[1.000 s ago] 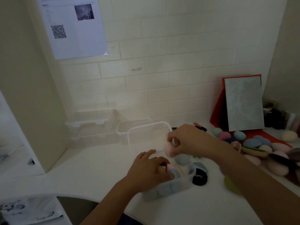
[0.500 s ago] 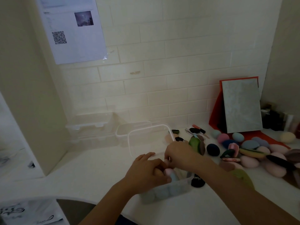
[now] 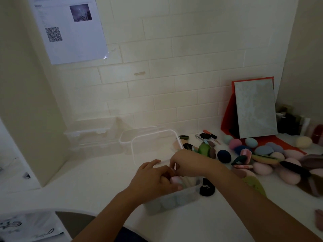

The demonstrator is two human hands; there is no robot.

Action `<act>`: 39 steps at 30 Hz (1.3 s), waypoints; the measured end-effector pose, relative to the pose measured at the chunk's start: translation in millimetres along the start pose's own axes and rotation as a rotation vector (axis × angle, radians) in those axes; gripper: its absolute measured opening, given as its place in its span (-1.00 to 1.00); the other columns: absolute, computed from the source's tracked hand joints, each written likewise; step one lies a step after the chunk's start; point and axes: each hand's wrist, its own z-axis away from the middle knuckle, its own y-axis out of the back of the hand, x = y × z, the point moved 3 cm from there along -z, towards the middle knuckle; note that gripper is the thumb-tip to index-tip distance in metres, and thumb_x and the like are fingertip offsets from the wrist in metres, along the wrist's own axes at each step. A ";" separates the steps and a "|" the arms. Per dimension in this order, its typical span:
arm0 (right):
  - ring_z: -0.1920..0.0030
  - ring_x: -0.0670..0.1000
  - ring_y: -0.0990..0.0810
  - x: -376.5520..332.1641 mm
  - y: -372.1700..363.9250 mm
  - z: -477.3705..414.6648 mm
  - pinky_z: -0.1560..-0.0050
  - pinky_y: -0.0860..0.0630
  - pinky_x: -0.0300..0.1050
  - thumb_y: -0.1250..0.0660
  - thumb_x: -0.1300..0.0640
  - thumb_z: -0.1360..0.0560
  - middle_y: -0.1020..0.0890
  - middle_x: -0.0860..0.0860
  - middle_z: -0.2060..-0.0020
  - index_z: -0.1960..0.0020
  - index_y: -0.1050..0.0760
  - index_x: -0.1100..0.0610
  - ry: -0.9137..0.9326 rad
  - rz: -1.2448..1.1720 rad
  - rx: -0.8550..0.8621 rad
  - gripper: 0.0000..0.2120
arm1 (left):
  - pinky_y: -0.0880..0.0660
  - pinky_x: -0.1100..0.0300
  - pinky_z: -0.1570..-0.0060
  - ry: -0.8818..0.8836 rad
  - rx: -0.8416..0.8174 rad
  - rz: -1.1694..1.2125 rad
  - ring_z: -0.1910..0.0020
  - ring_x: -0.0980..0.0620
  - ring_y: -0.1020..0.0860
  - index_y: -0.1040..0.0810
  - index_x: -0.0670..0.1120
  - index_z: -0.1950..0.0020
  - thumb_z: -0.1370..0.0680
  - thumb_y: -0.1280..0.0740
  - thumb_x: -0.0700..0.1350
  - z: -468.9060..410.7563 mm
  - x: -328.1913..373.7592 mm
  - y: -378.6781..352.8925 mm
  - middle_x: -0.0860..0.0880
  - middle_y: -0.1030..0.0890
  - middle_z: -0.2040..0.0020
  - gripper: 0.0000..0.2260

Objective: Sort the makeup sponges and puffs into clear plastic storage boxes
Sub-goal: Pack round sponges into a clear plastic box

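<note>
Both hands together over the clear storage box (image 3: 174, 201), near centre; left hand (image 3: 153, 182) curled on a pink sponge (image 3: 175, 180) inside; right hand (image 3: 187, 163) fingers dip in, grip can't tell; loose sponge pile (image 3: 264, 151) at right.

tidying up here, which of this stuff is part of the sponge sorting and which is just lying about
Job: part-filled front box, empty clear boxes, loose sponges and puffs.
Lying about: mirror, wall notice, bottles.
</note>
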 end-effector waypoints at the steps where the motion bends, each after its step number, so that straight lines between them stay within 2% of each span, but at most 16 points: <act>1: 0.08 -0.02 -0.59 1.5 3.5 2.5 0.04 -0.51 -0.18 -0.34 0.20 -0.49 -0.61 0.03 0.01 -0.13 -0.55 0.12 -0.021 -0.059 0.017 -0.78 | 0.00 0.13 -0.43 0.001 -0.008 0.014 -0.48 0.12 -0.09 -0.50 0.19 -0.15 -0.46 -0.22 0.30 -0.9 0.2 0.4 0.23 -0.50 -0.24 -0.65; 5: 0.18 -0.07 -0.62 17.7 35.5 18.2 0.14 -0.55 -0.19 -0.38 0.14 -0.46 -0.62 -0.03 0.17 0.02 -0.54 0.11 -0.201 -0.313 0.342 -0.89 | -0.22 0.09 -0.32 0.026 -0.036 0.057 -0.32 0.05 -0.32 -0.55 0.12 -0.05 -0.54 -0.12 0.23 -7.2 3.6 4.9 0.16 -0.51 0.06 -0.70; 8: 0.15 -0.04 -0.56 55.9 58.5 30.9 0.15 -0.48 -0.16 -0.33 0.10 -0.49 -0.60 -0.02 0.16 0.06 -0.53 0.10 -0.397 -0.130 0.500 -0.92 | -0.33 0.09 -0.18 0.062 -0.001 0.076 -0.12 0.07 -0.37 -0.51 0.12 0.11 -0.54 -0.19 0.17 -11.4 9.6 5.2 0.13 -0.43 0.17 -0.81; 10: 0.14 0.00 -0.55 86.3 60.4 37.6 0.19 -0.47 -0.17 -0.28 0.17 -0.50 -0.62 0.05 0.09 -0.04 -0.56 0.17 -0.513 -0.005 0.419 -0.84 | -0.34 0.16 -0.05 0.055 0.074 0.035 -0.03 0.06 -0.39 -0.46 0.11 0.21 -0.52 -0.24 0.15 -12.7 13.8 5.2 0.13 -0.43 0.21 -0.83; 12: -0.02 0.05 -0.57 110.8 52.2 43.3 -0.01 -0.53 -0.13 -0.25 0.24 -0.52 -0.60 0.11 -0.08 -0.21 -0.51 0.21 -0.591 0.062 0.262 -0.72 | -0.35 0.20 -0.02 0.067 0.149 0.019 -0.01 0.06 -0.38 -0.53 0.07 0.16 -0.50 -0.28 0.16 -14.9 14.0 6.1 0.08 -0.46 0.12 -0.81; 14: -0.19 0.07 -0.52 126.2 41.9 47.2 -0.21 -0.48 -0.11 -0.26 0.30 -0.51 -0.53 0.12 -0.23 -0.35 -0.41 0.18 -0.605 0.049 0.154 -0.59 | -0.36 0.19 -0.09 0.092 0.187 0.033 -0.06 0.08 -0.34 -0.58 0.05 0.10 -0.47 -0.32 0.16 -16.0 13.8 6.9 0.05 -0.46 0.00 -0.79; 17: -0.27 0.05 -0.47 138.0 31.1 45.9 -0.23 -0.43 -0.16 -0.35 0.33 -0.46 -0.46 0.08 -0.31 -0.41 -0.35 0.11 -0.560 -0.006 0.083 -0.46 | -0.40 0.24 -0.10 0.037 0.207 0.105 -0.06 0.12 -0.35 -0.54 0.06 0.05 -0.48 -0.34 0.08 -17.7 18.5 5.4 0.09 -0.43 -0.06 -0.87; 20: -0.19 0.04 -0.51 141.3 28.3 40.9 -0.14 -0.48 -0.18 -0.33 0.34 -0.47 -0.50 0.08 -0.25 -0.35 -0.41 0.09 -0.516 0.005 0.110 -0.53 | -0.32 0.41 0.09 -0.028 0.182 0.215 0.06 0.18 -0.40 -0.52 0.07 0.00 -0.54 -0.29 -0.01 -16.0 28.6 4.5 0.13 -0.44 -0.02 -0.93; 24: -0.19 0.05 -0.51 147.9 22.2 31.8 -0.21 -0.48 -0.09 -0.38 0.24 -0.46 -0.53 0.06 -0.20 -0.33 -0.41 0.12 -0.565 0.106 0.052 -0.54 | -0.34 0.51 0.19 -0.074 0.045 0.321 0.18 0.27 -0.46 -0.59 0.03 0.01 -0.55 -0.26 0.07 -14.9 34.9 -0.5 0.12 -0.54 0.11 -0.82; 26: -0.11 0.03 -0.55 149.5 19.7 29.3 -0.13 -0.52 -0.12 -0.43 0.15 -0.42 -0.57 0.05 -0.13 -0.28 -0.48 0.14 -0.549 0.164 0.023 -0.56 | -0.33 0.55 0.18 -0.087 0.022 0.364 0.21 0.32 -0.46 -0.61 0.03 0.05 -0.51 -0.30 0.10 -14.7 36.7 -1.2 0.15 -0.55 0.16 -0.81; 29: 0.01 0.03 -0.57 138.1 33.5 35.8 0.06 -0.52 -0.16 -0.43 0.19 -0.41 -0.60 0.08 -0.03 -0.13 -0.55 0.19 -0.452 0.112 0.096 -0.70 | -0.35 0.50 0.15 -0.095 0.007 0.350 0.13 0.31 -0.45 -0.62 0.04 0.09 -0.45 -0.37 0.14 -15.2 36.8 -3.0 0.19 -0.55 0.16 -0.80; 31: 0.08 0.01 -0.54 118.9 50.1 43.8 0.15 -0.49 -0.17 -0.40 0.19 -0.42 -0.56 0.08 0.01 -0.05 -0.45 0.16 -0.364 -0.034 0.185 -0.76 | -0.34 0.46 0.09 -0.075 0.007 0.331 0.07 0.26 -0.45 -0.63 0.03 0.08 -0.44 -0.38 0.11 -16.0 33.7 -5.1 0.19 -0.55 0.12 -0.81; 33: 0.12 -0.03 -0.54 90.7 66.2 51.1 0.16 -0.51 -0.16 -0.41 0.13 -0.42 -0.55 0.02 0.05 -0.02 -0.37 0.07 -0.236 -0.203 0.252 -0.74 | -0.34 0.39 0.01 -0.064 0.006 0.314 0.01 0.24 -0.44 -0.63 0.03 0.08 -0.44 -0.39 0.09 -17.2 30.9 -7.2 0.17 -0.56 0.09 -0.83; 35: 0.08 -0.07 -0.57 58.6 74.3 57.8 0.08 -0.57 -0.13 -0.43 0.03 -0.41 -0.56 -0.08 0.06 -0.04 -0.40 -0.02 -0.110 -0.271 0.184 -0.72 | -0.37 0.37 -0.02 -0.062 -0.004 0.309 0.00 0.22 -0.45 -0.63 0.02 0.09 -0.44 -0.38 0.06 -18.1 30.4 -7.5 0.13 -0.58 0.07 -0.85; 37: 0.08 -0.12 -0.56 31.8 70.6 59.3 0.02 -0.57 -0.11 -0.42 -0.09 -0.40 -0.56 -0.15 0.07 -0.06 -0.46 -0.09 -0.024 -0.197 0.069 -0.72 | -0.38 0.41 0.11 -0.069 -0.027 0.332 0.13 0.20 -0.48 -0.62 -0.02 0.15 -0.44 -0.38 0.01 -19.0 30.8 -6.6 0.05 -0.60 0.14 -0.88; 39: 0.10 -0.12 -0.53 12.7 58.4 55.6 0.04 -0.53 -0.16 -0.40 -0.08 -0.42 -0.56 -0.12 0.05 -0.08 -0.51 -0.06 0.009 -0.113 0.007 -0.74 | -0.36 0.30 0.27 -0.069 -0.058 0.403 0.35 0.12 -0.44 -0.54 -0.15 0.26 -0.44 -0.36 -0.06 -20.3 31.1 -7.3 -0.12 -0.55 0.28 -0.83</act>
